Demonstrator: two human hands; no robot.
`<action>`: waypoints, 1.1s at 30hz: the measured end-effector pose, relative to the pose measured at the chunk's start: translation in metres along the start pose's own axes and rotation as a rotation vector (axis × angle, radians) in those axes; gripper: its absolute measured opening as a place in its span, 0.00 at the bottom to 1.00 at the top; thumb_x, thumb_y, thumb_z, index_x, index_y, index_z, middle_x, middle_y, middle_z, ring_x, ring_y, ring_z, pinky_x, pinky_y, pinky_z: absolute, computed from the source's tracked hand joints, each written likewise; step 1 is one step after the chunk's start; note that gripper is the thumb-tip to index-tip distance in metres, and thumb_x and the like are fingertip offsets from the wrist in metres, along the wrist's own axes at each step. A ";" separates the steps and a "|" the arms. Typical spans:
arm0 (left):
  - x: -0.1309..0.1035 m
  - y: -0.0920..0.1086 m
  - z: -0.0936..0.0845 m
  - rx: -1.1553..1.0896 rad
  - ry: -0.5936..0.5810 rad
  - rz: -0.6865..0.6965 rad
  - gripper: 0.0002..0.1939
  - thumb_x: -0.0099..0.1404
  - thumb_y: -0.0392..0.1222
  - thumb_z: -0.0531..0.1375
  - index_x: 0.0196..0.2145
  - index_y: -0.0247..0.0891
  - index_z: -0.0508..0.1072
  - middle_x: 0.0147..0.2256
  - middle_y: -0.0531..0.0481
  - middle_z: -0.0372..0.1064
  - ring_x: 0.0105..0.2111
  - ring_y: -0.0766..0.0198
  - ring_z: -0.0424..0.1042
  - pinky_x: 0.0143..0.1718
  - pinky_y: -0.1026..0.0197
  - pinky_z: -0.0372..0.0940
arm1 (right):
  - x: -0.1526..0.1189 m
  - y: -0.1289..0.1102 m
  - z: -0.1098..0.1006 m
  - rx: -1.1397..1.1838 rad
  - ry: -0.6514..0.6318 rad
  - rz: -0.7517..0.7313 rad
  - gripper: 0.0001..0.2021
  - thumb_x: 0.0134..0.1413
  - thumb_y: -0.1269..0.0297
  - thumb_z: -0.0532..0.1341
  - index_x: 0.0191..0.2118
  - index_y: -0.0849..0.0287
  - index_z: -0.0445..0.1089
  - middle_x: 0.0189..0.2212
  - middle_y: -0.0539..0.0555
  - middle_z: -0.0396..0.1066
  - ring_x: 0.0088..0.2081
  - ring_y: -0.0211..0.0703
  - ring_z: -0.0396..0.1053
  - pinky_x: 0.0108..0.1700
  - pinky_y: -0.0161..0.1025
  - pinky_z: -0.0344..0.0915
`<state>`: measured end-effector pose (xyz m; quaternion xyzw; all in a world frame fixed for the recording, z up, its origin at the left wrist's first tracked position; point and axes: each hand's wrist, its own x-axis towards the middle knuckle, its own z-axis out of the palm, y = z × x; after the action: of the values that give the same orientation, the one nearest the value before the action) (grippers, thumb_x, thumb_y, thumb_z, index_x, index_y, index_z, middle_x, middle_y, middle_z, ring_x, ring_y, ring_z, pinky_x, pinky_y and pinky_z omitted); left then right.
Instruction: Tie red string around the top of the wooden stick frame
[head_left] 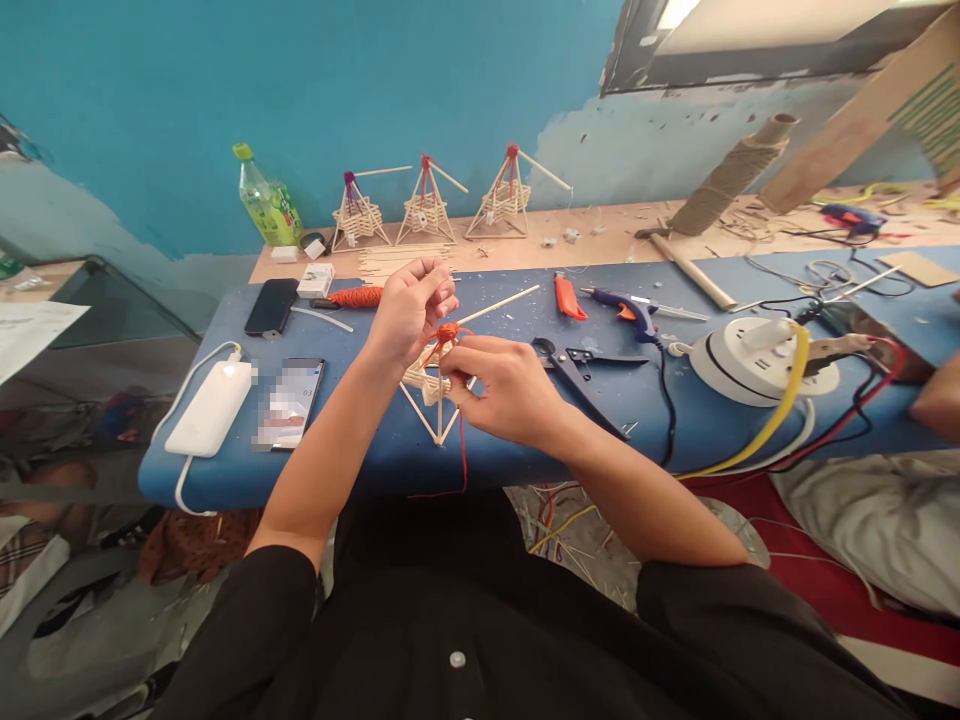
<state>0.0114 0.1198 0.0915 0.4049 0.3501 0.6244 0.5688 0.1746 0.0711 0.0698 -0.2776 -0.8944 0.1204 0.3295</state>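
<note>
Wooden-stick pyramid [431,390] assembled; orange yarn [447,332] round apex, tail [463,455] untrimmed. Left hand [411,308] pinched, right hand [501,388] curled; contents unclear.

We see a black, short-sleeved shirt [405,625] with bare forearms.
Down its front we pick out a round white button [457,660], a second just showing at the bottom edge; the loose left sleeve [251,625] and right sleeve [720,615] are plain black too.

room left of cutter [569,298], shears [580,387] blocking nearside
</note>
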 end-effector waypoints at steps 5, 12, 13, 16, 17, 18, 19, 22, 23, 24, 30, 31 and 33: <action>-0.001 0.002 0.005 -0.042 0.017 -0.017 0.21 0.78 0.26 0.57 0.26 0.38 0.66 0.23 0.59 0.56 0.19 0.75 0.55 0.28 0.66 0.61 | 0.001 0.004 -0.003 -0.009 -0.017 -0.053 0.09 0.59 0.75 0.56 0.31 0.57 0.70 0.30 0.52 0.74 0.33 0.40 0.67 0.39 0.39 0.61; -0.004 0.009 -0.002 0.150 -0.051 0.072 0.13 0.72 0.28 0.63 0.30 0.37 0.76 0.21 0.57 0.67 0.21 0.73 0.66 0.28 0.68 0.65 | -0.004 0.007 -0.019 0.112 0.058 0.016 0.07 0.52 0.76 0.59 0.33 0.58 0.73 0.28 0.48 0.74 0.28 0.36 0.65 0.36 0.36 0.64; -0.004 0.011 -0.004 0.198 -0.075 0.093 0.11 0.71 0.29 0.65 0.30 0.37 0.77 0.22 0.56 0.69 0.22 0.73 0.68 0.30 0.68 0.67 | -0.005 0.008 -0.023 0.107 0.093 0.044 0.08 0.52 0.76 0.60 0.33 0.57 0.75 0.28 0.49 0.75 0.28 0.36 0.66 0.36 0.37 0.65; -0.009 0.015 -0.008 0.369 -0.144 0.137 0.05 0.65 0.33 0.70 0.30 0.37 0.83 0.25 0.53 0.76 0.26 0.70 0.73 0.33 0.66 0.70 | -0.005 0.011 -0.033 0.095 0.196 0.095 0.11 0.54 0.76 0.60 0.34 0.56 0.80 0.30 0.50 0.79 0.28 0.37 0.68 0.35 0.38 0.66; -0.011 0.017 -0.009 0.430 -0.160 0.141 0.04 0.64 0.35 0.71 0.30 0.37 0.84 0.26 0.51 0.77 0.27 0.69 0.74 0.33 0.65 0.70 | -0.004 0.012 -0.036 0.093 0.225 0.102 0.12 0.55 0.75 0.60 0.35 0.55 0.81 0.30 0.50 0.79 0.28 0.37 0.68 0.35 0.39 0.66; -0.013 0.019 -0.010 0.487 -0.171 0.137 0.03 0.63 0.36 0.71 0.30 0.37 0.85 0.27 0.50 0.79 0.29 0.68 0.75 0.33 0.64 0.71 | -0.003 0.012 -0.039 0.091 0.249 0.105 0.13 0.56 0.75 0.60 0.35 0.55 0.82 0.31 0.50 0.80 0.28 0.37 0.68 0.35 0.39 0.66; -0.015 0.022 -0.010 0.536 -0.181 0.127 0.03 0.62 0.37 0.71 0.31 0.38 0.86 0.28 0.49 0.80 0.29 0.67 0.76 0.33 0.64 0.71 | -0.001 0.012 -0.041 0.090 0.269 0.104 0.13 0.56 0.75 0.61 0.36 0.55 0.83 0.31 0.50 0.80 0.28 0.37 0.68 0.34 0.39 0.67; -0.021 0.031 -0.009 0.634 -0.224 0.095 0.06 0.61 0.35 0.69 0.35 0.38 0.88 0.32 0.47 0.83 0.30 0.65 0.78 0.33 0.63 0.72 | 0.005 0.012 -0.046 0.114 0.304 0.092 0.11 0.55 0.74 0.62 0.37 0.55 0.82 0.33 0.50 0.81 0.29 0.37 0.69 0.35 0.39 0.68; -0.022 0.034 -0.009 0.659 -0.245 0.094 0.07 0.61 0.35 0.68 0.36 0.37 0.88 0.32 0.46 0.84 0.30 0.64 0.79 0.33 0.63 0.72 | 0.008 0.012 -0.047 0.135 0.311 0.089 0.10 0.55 0.74 0.62 0.37 0.55 0.82 0.33 0.50 0.81 0.30 0.38 0.71 0.35 0.40 0.69; -0.023 0.037 -0.009 0.683 -0.264 0.103 0.08 0.61 0.34 0.67 0.36 0.37 0.88 0.32 0.46 0.84 0.30 0.64 0.79 0.32 0.62 0.72 | 0.011 0.012 -0.048 0.164 0.314 0.088 0.10 0.54 0.74 0.63 0.36 0.55 0.81 0.33 0.51 0.81 0.32 0.39 0.72 0.36 0.40 0.70; -0.026 0.046 -0.007 0.835 -0.346 0.208 0.11 0.64 0.34 0.67 0.44 0.35 0.85 0.29 0.48 0.82 0.28 0.63 0.79 0.33 0.60 0.73 | 0.027 0.015 -0.048 0.392 0.294 0.145 0.05 0.54 0.72 0.64 0.35 0.57 0.77 0.34 0.51 0.76 0.34 0.38 0.72 0.37 0.40 0.70; -0.027 0.046 -0.008 0.843 -0.357 0.216 0.14 0.64 0.34 0.67 0.47 0.36 0.83 0.30 0.49 0.82 0.28 0.63 0.80 0.34 0.60 0.73 | 0.029 0.016 -0.047 0.407 0.296 0.150 0.05 0.55 0.73 0.64 0.35 0.57 0.77 0.34 0.51 0.76 0.34 0.38 0.72 0.37 0.40 0.69; -0.027 0.047 -0.009 0.833 -0.379 0.237 0.20 0.63 0.33 0.67 0.54 0.37 0.79 0.31 0.50 0.82 0.31 0.62 0.81 0.37 0.59 0.75 | 0.033 0.020 -0.046 0.406 0.303 0.146 0.06 0.57 0.73 0.64 0.34 0.56 0.78 0.35 0.51 0.76 0.35 0.38 0.71 0.36 0.40 0.67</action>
<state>-0.0165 0.0882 0.1268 0.7427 0.4121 0.4065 0.3367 0.1922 0.1080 0.1139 -0.2845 -0.7700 0.2780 0.4989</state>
